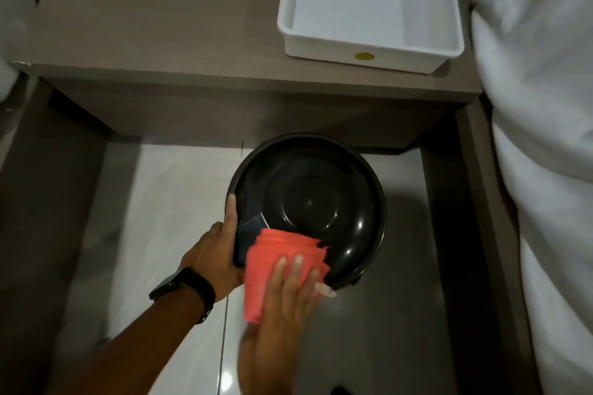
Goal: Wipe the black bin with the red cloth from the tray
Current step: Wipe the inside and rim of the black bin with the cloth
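A round black bin (321, 199) stands on the pale tiled floor below a brown table, seen from straight above with its glossy inside showing. My left hand (215, 250), with a black watch on the wrist, grips the bin's near-left rim, thumb along the edge. A folded red cloth (272, 253) lies over the near rim and partly inside the bin. My right hand (288, 292) presses flat on the cloth, fingers spread and slightly blurred. The white tray (369, 51) sits on the table at the back right and holds nothing.
The brown table top (160, 26) overhangs the bin's far side, and its dark side panels (442, 218) wall in the floor space left and right. White bedding (539, 106) hangs along the right edge. More white fabric shows at the top left.
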